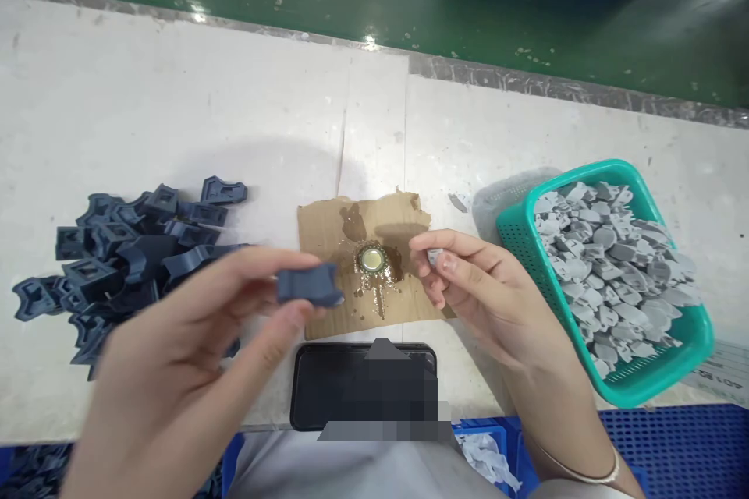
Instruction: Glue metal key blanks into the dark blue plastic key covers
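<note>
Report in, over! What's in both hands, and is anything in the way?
Left hand: holding dark block. Right hand: holding grey piece. Block and piece apart; nothing seen blocking between. Over.

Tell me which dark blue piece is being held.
The dark blue piece pinched in the left hand, apart from the loose pile on the table.

Shows a white tabletop point(263, 93). Bears heaped dark-blue parts point(146, 253) at left, cardboard point(321, 242) centrally, a phone point(328, 386) nearer, a teal basket point(644, 392) at right.
</note>
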Available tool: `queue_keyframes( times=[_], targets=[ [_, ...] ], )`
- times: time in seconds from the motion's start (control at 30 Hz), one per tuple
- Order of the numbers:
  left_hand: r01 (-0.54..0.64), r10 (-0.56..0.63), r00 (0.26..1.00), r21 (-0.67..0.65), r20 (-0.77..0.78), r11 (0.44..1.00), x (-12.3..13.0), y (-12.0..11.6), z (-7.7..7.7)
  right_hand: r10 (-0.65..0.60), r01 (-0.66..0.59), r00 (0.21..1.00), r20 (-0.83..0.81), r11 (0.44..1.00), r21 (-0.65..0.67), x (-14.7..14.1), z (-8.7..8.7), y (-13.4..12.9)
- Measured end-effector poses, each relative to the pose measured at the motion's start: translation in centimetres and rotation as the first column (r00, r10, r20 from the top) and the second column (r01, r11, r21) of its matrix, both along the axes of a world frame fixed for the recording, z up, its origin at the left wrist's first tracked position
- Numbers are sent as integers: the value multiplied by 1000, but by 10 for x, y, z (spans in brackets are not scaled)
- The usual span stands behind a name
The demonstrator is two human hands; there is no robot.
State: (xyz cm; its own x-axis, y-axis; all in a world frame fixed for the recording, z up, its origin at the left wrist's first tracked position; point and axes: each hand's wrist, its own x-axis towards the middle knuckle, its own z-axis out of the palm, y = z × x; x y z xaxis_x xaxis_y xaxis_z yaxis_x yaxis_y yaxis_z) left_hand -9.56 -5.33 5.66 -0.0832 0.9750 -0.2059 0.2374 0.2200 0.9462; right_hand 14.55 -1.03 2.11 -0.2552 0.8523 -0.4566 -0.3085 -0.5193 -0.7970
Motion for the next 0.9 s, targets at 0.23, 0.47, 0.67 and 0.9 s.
queue_keyframes(
  times=[0.23,0.47,0.67,0.9],
  targets=[
    [296,-254,948,243,-191,924,20,-4,-33,12,-12,1000,-7,1000,5,-2,2,1],
    [497,-138,735,388,-664,776,8,0,-52,20,-22,999,30,995,92,-7,-2,1],
    [450,-139,756,354,-640,820,1,-7,-49,-139,27,936,323,944,328,-8,-7,1],
    [129,-92,970,156,-224,979,2,-13,-37,-154,-281,718,679,828,486,-17,-4,-2]
  ],
)
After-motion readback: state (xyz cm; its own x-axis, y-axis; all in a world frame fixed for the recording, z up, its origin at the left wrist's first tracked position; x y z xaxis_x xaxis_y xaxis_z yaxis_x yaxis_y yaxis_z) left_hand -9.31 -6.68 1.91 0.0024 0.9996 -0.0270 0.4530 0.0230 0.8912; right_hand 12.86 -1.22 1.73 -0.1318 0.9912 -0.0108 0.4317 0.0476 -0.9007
